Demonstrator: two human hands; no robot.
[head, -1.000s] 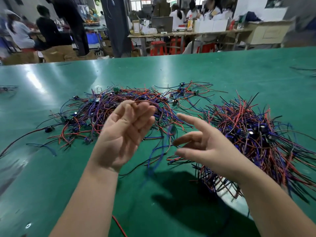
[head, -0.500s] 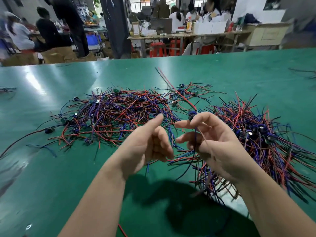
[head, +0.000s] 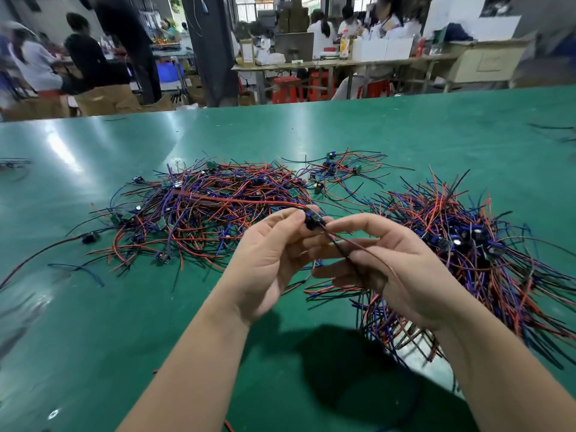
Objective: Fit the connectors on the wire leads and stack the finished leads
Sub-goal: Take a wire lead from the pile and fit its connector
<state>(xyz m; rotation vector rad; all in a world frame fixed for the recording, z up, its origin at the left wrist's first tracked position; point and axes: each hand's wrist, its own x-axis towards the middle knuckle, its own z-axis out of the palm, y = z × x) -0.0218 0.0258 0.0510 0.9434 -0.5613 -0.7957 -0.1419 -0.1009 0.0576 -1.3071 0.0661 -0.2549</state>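
Head view: we hold the small black connector point(head: 311, 221) in the air above the green table point(head: 405, 135), between our two hands. The left hand point(head: 268, 260) is closed on it, thumb and forefinger pinching its body. The right hand point(head: 396, 269) is closed too, pinching the black lead point(head: 341, 254) just beside the connector; from there the lead runs down through the curled fingers. A red lead point(head: 249, 201) leaves the connector to the left and passes over the loose heap of leads point(head: 202, 210), which lies behind and left of the connector. To the right of the connector lies the denser heap point(head: 467, 244) — we judge it is the finished stack, but we cannot be sure. The fingers hide whether the lead sits fully in the connector.

To do this step well, we think the left hand should keep the connector steady and not turn it, while the right hand pushes the lead straight along its own line, gripping close to the connector so the thin wire does not buckle. A gentle pull afterwards would show if it holds — only then should the lead go onto the stack.
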